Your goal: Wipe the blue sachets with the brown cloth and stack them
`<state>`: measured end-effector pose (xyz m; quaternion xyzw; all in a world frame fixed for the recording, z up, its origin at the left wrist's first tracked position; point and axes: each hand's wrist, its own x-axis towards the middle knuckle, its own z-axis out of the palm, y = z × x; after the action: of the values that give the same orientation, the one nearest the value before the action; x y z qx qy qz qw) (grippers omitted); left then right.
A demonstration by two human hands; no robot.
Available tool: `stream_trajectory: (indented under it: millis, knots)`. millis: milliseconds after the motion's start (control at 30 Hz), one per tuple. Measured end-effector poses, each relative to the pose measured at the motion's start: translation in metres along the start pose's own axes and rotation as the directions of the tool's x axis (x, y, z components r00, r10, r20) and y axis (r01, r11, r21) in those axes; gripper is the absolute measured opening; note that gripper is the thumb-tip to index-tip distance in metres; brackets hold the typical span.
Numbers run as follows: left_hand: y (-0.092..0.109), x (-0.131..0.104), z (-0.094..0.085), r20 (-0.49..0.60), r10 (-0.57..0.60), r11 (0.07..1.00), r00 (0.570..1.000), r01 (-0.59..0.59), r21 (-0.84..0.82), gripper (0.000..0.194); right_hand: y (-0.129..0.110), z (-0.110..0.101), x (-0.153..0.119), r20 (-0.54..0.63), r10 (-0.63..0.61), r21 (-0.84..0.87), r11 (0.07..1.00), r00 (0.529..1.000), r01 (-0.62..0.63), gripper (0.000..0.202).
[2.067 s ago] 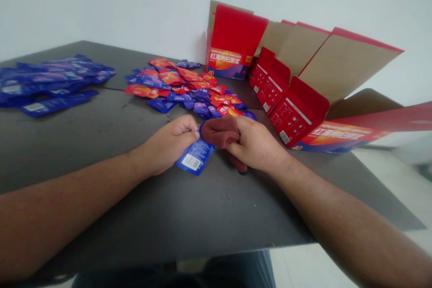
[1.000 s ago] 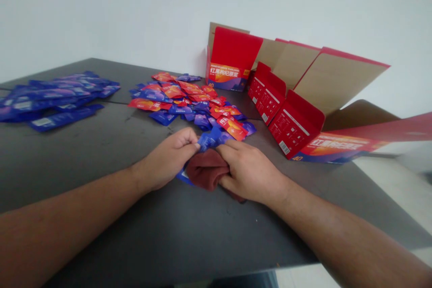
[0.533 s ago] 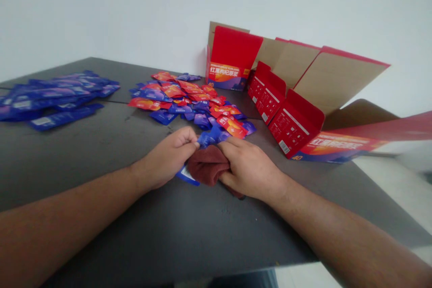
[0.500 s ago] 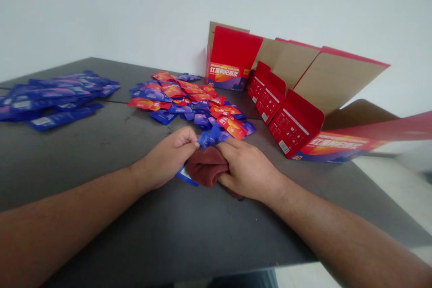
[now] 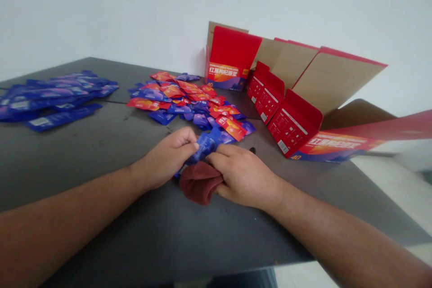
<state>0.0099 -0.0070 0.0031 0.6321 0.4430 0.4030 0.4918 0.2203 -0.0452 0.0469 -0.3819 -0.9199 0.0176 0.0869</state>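
Note:
My left hand (image 5: 173, 155) is closed, pinching the edge of a blue sachet (image 5: 204, 145) between thumb and fingers. Beside it, my right hand (image 5: 245, 175) grips a brown cloth (image 5: 201, 182) that hangs bunched in front of the sachet's lower part. The cloth hides some of the sachet, and my right fingers curl out of sight behind it. Just beyond both hands lies a mixed heap of red and blue sachets (image 5: 182, 96), the nearest ones almost touching the held sachet.
To the left is a stack of blue sachets (image 5: 64, 94) on the dark table (image 5: 151, 238). Red cartons with raised flaps stand at the right: one at the back (image 5: 232, 58), others nearer (image 5: 293, 123). A white wall (image 5: 135, 13) rises behind.
My right hand has drawn the brown cloth slightly down and to the left, uncovering more of the sachet's upper part. My left hand keeps its pinch in nearly the same place.

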Motion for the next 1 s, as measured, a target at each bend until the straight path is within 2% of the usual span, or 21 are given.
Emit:
stream_trajectory:
  millis: [67,200,367,533,733,867,1000]
  knots:
    - [-0.001,0.000,0.000,-0.005,0.002,1.000,1.000,-0.002,-0.004,0.015,0.002,0.000,0.000,-0.005,0.014,-0.001,1.000,1.000,-0.014,0.018]
    - [-0.004,0.002,0.001,-0.006,-0.031,0.998,0.999,0.031,-0.052,0.009,0.012,-0.002,0.001,-0.108,0.143,-0.001,0.990,0.984,-0.144,0.017]
    - [-0.005,0.001,0.000,0.007,-0.058,0.997,0.998,0.059,-0.056,0.009,0.019,-0.004,0.002,-0.107,0.140,0.023,0.990,0.984,-0.138,0.016]
    - [-0.003,-0.001,0.001,0.029,-0.053,0.999,0.998,0.053,-0.005,0.012,0.031,-0.008,0.004,-0.209,0.238,0.037,0.971,0.948,-0.236,0.017]
    - [-0.002,-0.002,0.000,0.033,-0.004,0.999,0.999,0.003,0.041,0.014,0.031,-0.009,0.005,-0.126,0.248,0.147,0.962,0.960,-0.229,0.020]
    - [-0.003,-0.001,0.000,0.053,-0.028,0.999,0.998,0.027,0.024,0.010,0.030,-0.011,0.006,-0.148,0.323,0.175,0.939,0.935,-0.297,0.027]
    - [-0.003,0.000,0.001,0.033,-0.013,0.999,0.999,0.012,0.040,0.012,0.028,-0.012,0.006,-0.110,0.244,0.186,0.957,0.963,-0.222,0.024]
